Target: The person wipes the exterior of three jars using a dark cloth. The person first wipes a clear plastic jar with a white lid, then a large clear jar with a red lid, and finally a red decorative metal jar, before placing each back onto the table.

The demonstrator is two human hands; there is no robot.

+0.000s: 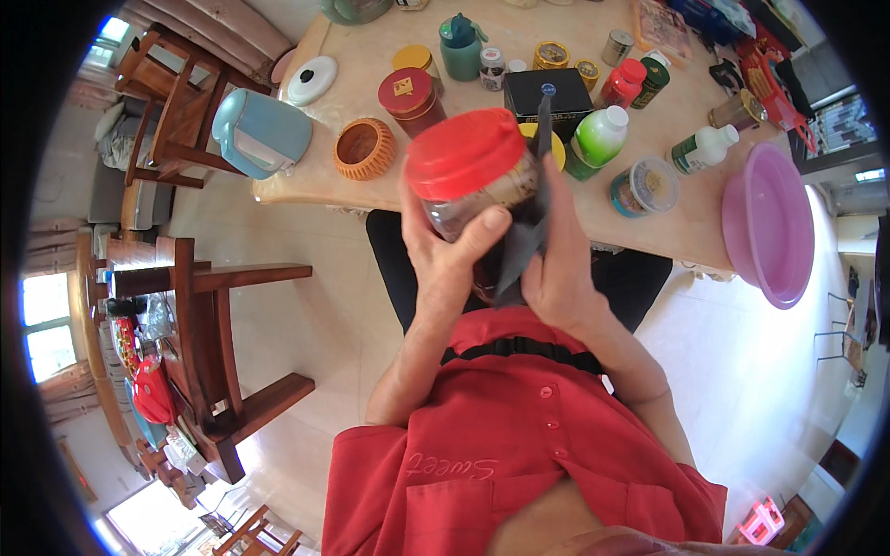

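A clear jar (455, 212) with a red screw lid (467, 154) is held tilted above my lap, near the table's front edge. Dark contents show through its wall. My left hand (445, 260) grips it from the left, thumb across the front. On the other side, my right hand (567, 271) presses a dark grey cloth (525, 254) against the jar. The cloth hides much of the jar's right side, and a round blue tag sits at its upper tip. Just behind the jar are a black box (546, 97) and a green bottle with a white cap (599, 142).
The table (313, 160) bears a light-blue electric kettle (268, 132), an orange ribbed bowl (365, 149), a dark red canister (410, 101), a clear-lidded tub (643, 187) and a white bottle (702, 149). A purple basin (768, 226) overhangs the right edge. Wooden chairs stand left.
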